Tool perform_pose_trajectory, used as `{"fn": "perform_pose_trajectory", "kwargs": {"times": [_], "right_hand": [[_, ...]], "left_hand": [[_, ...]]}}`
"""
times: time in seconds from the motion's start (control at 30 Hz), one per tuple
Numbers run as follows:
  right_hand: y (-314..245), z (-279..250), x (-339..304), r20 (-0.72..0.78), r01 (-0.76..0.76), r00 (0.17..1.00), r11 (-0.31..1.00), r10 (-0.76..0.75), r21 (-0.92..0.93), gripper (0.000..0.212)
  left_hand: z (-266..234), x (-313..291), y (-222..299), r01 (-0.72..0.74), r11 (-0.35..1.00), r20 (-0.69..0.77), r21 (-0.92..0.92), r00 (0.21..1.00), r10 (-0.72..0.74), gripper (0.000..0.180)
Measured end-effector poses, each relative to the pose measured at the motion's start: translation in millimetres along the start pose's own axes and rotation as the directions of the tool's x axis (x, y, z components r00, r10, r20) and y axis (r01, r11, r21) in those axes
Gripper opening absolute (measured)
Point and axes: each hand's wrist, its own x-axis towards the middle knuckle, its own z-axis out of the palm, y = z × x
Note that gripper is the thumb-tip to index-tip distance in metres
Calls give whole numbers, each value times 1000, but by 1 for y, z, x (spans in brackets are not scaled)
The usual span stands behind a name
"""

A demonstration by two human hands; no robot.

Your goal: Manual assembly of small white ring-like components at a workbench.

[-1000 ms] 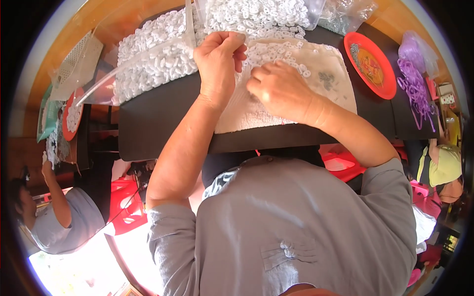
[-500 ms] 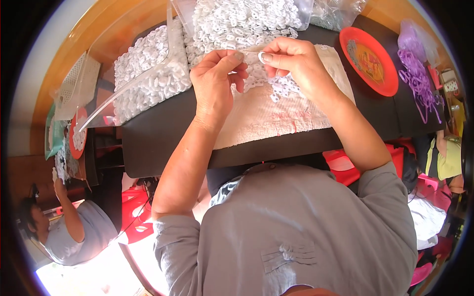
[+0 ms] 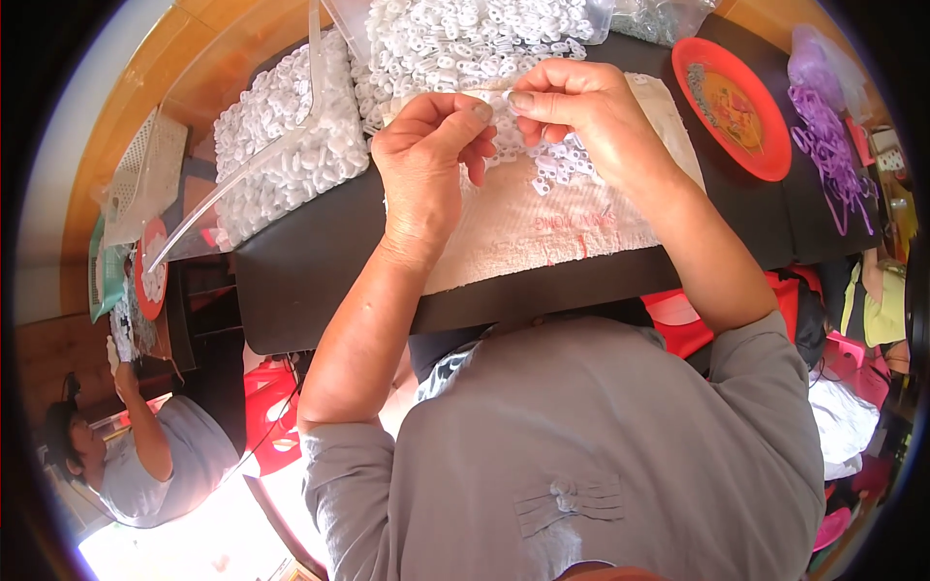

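Note:
My left hand [image 3: 424, 165] and my right hand [image 3: 599, 116] are raised close together over a cream cloth [image 3: 504, 232] on a dark table. The right thumb and index finger pinch a small white plastic piece [image 3: 507, 97], mostly covered by the fingertips. Thumb pressed to its curled fingers, my left hand is closed; whatever it grips is too small or hidden to make out. Beneath and between the hands, loose white plastic pieces [image 3: 557, 167] with holes are scattered on the cloth.
Behind the hands, a large heap of white pieces [image 3: 465, 39] fills a clear bin. Another heap [image 3: 291, 145] lies at the left. A red plate [image 3: 731, 108] with small metal parts sits at the right, beside purple ribbon [image 3: 823, 145]. At far left another person [image 3: 160, 455] works.
My hands stay close together, with the left shifted slightly toward the right. The white piece at my right fingertips shows less than before. The view has tilted a little.

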Motion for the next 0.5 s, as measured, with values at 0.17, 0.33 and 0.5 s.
{"fn": "perform_pose_trajectory", "kwargs": {"times": [0.17,0.33,0.5], "right_hand": [[-1,-1,1,46,4,999,1000,-4,-3,16],[-3,-1,2,-2,31,1000,999,-31,-16,15],[-1,-1,0,31,34,999,999,-34,-1,14]], "left_hand": [[1,-1,0,4,1000,12,12,1000,-4,10],[2,0,1,10,1000,-5,-1,1000,-10,10],[2,-2,0,16,1000,-12,-6,1000,-16,10]]}}
